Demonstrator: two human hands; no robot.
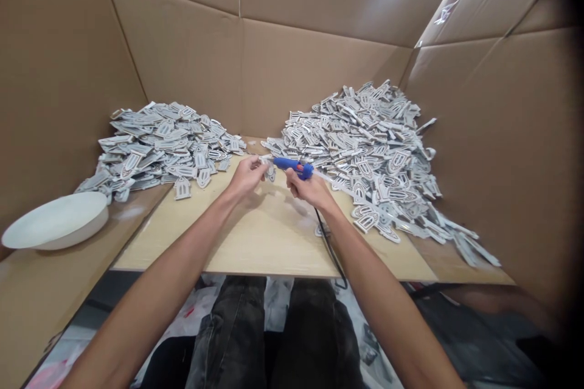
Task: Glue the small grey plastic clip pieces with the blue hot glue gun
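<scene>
Right hand [311, 188] grip clamped on blue glue gun [292, 165], left hand [247, 176] pinching small piece [269, 170] at nozzle

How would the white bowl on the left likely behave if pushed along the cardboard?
The white bowl looks shallow and wide, so it would probably slide rather than tip. It seems thin-walled, so likely light for its size; what it holds cannot be seen. It sits near the cardboard ledge's front edge, so a push toward the person might carry it off.
</scene>
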